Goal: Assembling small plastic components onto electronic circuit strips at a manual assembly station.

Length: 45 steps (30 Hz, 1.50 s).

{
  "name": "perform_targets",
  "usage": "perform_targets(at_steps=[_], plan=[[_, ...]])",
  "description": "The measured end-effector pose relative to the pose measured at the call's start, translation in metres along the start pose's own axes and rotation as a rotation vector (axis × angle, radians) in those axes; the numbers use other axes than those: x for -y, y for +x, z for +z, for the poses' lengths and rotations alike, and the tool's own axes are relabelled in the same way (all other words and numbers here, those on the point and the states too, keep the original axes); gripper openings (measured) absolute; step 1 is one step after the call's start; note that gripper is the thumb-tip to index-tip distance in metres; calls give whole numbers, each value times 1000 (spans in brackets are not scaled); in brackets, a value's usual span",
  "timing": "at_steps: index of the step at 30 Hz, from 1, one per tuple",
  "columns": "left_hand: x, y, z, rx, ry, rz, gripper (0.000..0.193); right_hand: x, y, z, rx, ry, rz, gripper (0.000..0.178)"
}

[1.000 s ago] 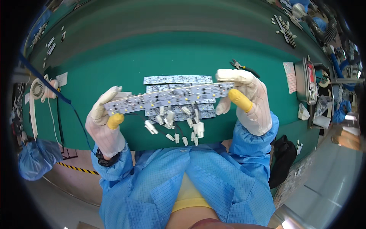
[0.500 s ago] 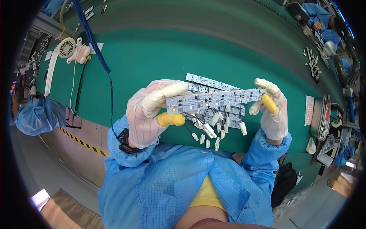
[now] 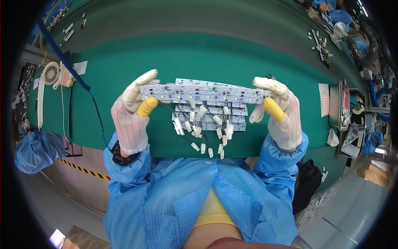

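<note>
A long, narrow LED circuit board (image 3: 215, 92) stretches almost level between my gloved hands. My left hand (image 3: 132, 114) pinches its left end, a yellow-covered thumb in front and the fingers behind. At the other end, my right hand (image 3: 287, 114) grips it the same way between thumb and fingers. Beneath lie several more LED boards (image 3: 238, 120) in a loose stack on the green mat, partly covered by the held one. Thin dark wires with white plug connectors (image 3: 202, 112) hang and lie in front of them. Which wires belong to the held board, I cannot tell.
A blue coiled cord (image 3: 76, 76) runs down toward the black band (image 3: 120, 157) at my left wrist. A small white fan (image 3: 51, 73) lies at the left. Beyond the mat (image 3: 124, 54) runs a dark belt (image 3: 186, 20). A metal tray (image 3: 340, 106) stands at the right.
My left hand has moved left with the board, and the board has turned from a slant to nearly level. My right hand, near its right end before, now grips that end.
</note>
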<state>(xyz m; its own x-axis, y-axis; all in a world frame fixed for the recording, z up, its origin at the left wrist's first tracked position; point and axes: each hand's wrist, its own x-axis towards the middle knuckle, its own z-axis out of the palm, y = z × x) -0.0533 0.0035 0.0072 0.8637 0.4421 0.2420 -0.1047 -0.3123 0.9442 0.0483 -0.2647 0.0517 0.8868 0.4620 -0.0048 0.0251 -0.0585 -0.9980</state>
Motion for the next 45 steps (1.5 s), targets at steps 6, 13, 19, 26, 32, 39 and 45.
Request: perform_targets(at_steps=[6, 13, 19, 26, 32, 39, 45], plan=[[-18, -15, 4, 106, -298, 70, 47, -15, 10, -11, 59, -182, -112, 68], [-14, -6, 9, -39, -233, 22, 46, -11, -2, -10, 11, -54, -90, 68], [-10, 10, 6, 58, -11, -111, 44, -2, -11, -10, 209, 89, -58, 55], [-3, 10, 9, 45, 132, -93, 55, 14, -17, -1, 192, 310, -10, 55], [-3, 2, 7, -45, -20, -66, 58, -1, -10, -11, 185, 35, -97, 56], [-18, -7, 5, 36, -332, -35, 52, -8, 2, -13, 57, -70, -21, 70], [-12, -8, 5, 108, -356, 294, 58, -31, 18, -4, 121, -9, -43, 80]])
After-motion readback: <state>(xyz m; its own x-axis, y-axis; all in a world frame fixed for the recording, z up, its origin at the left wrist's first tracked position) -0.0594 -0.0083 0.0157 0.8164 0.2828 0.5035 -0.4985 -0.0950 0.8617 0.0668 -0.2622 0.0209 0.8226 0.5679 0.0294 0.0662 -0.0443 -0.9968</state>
